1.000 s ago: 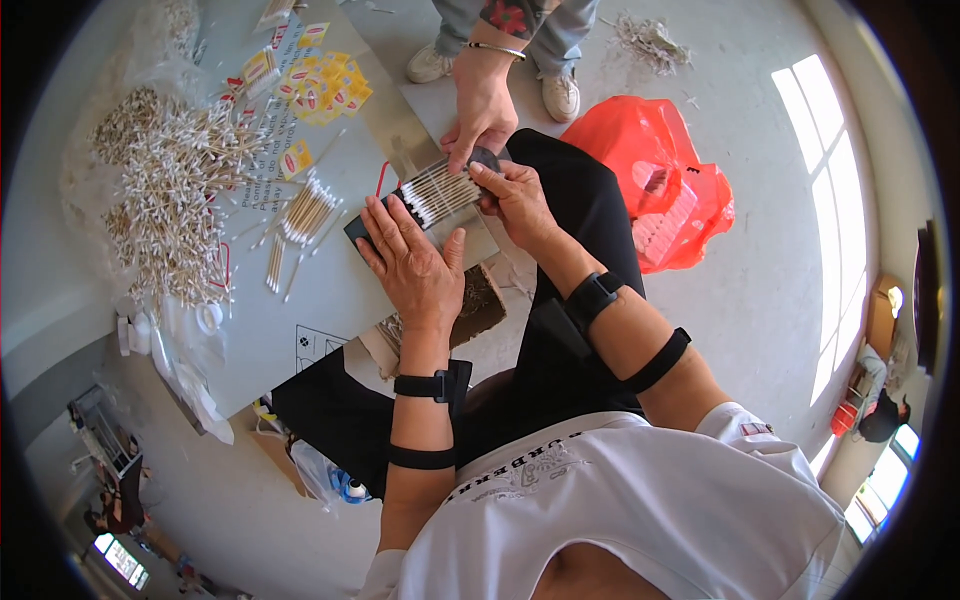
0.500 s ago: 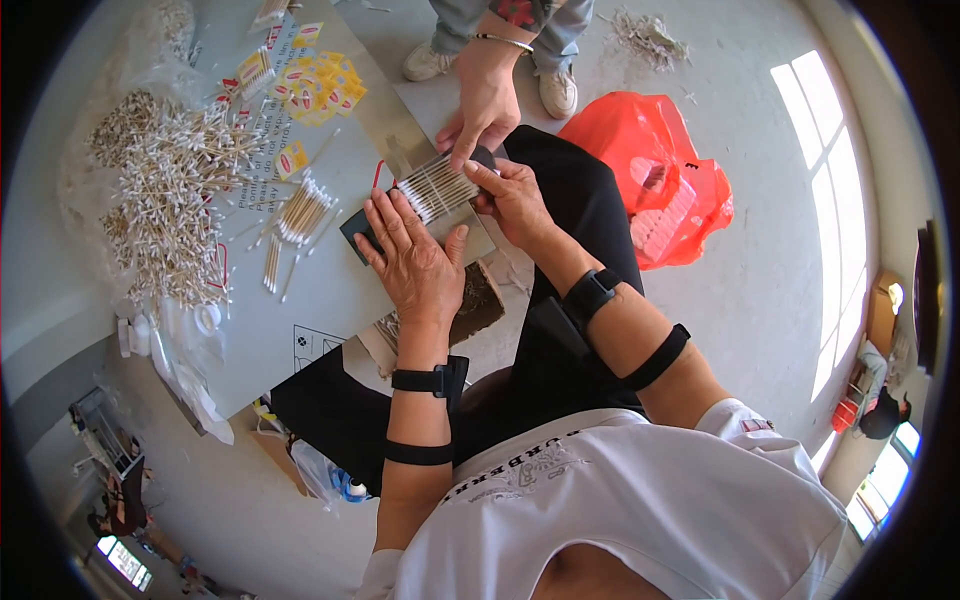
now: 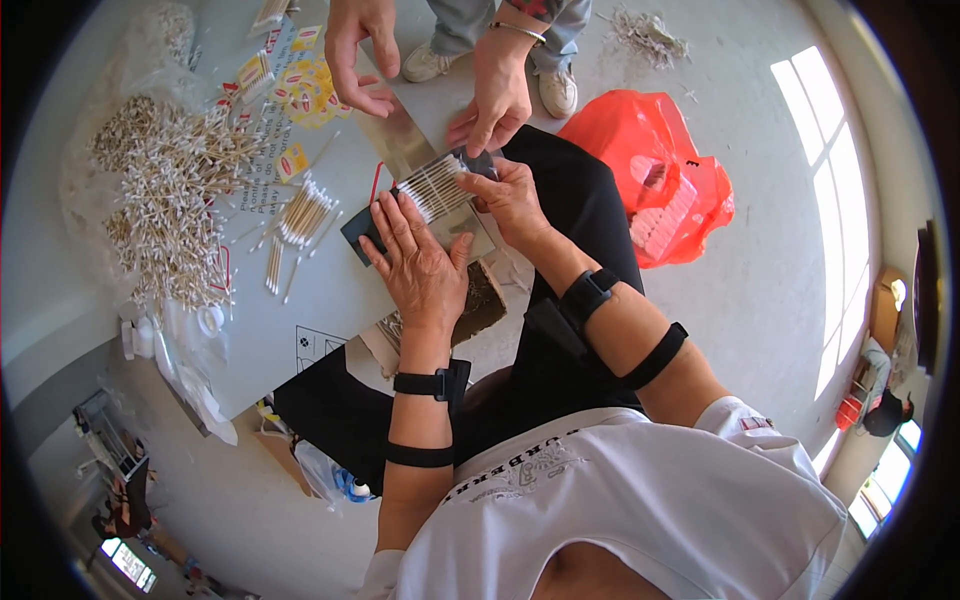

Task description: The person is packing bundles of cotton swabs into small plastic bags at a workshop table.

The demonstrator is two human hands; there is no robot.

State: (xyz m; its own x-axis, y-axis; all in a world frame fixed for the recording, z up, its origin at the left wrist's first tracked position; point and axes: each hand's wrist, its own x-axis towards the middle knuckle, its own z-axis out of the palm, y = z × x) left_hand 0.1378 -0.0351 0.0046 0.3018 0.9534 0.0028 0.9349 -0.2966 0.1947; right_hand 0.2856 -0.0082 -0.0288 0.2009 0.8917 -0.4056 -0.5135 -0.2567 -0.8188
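Left hand [image 3: 420, 265] flat and spread wide, palm down, pinning a dark rectangular tray [image 3: 362, 232] against the pale grey tabletop [image 3: 330, 290], likely so nothing slides. Fingertips butted against a neat row of wooden-stemmed cotton swabs [image 3: 436, 186], keeping the stems parallel and squared up.

Right hand [image 3: 512, 195] curled at the far end of that same row, fingers pinched on what looks like a clear plastic sleeve [image 3: 478, 160]; exact grip hard to tell through the glare. Row of swabs lying between both hands, at the table's near edge, just above the lap in black trousers.

Across the table, a second person's hands: one [image 3: 495, 95] reaching down with fingertips touching the clear sleeve, seemingly steadying the open end; the other [image 3: 358, 50] hovering half-closed over the table, holding nothing clearly visible.

Further left, a small loose bundle of swabs [image 3: 303, 212] near the tray, handy for grabbing. Beyond that, a big heap of loose cotton swabs [image 3: 155, 200] spread on clear plastic. Yellow-and-red printed packets [image 3: 300, 85] scattered at the far end of the table. An orange-red plastic bag [image 3: 650, 185] slumped on the floor to the right, well apart. Black straps on both forearms, a band at each wrist.
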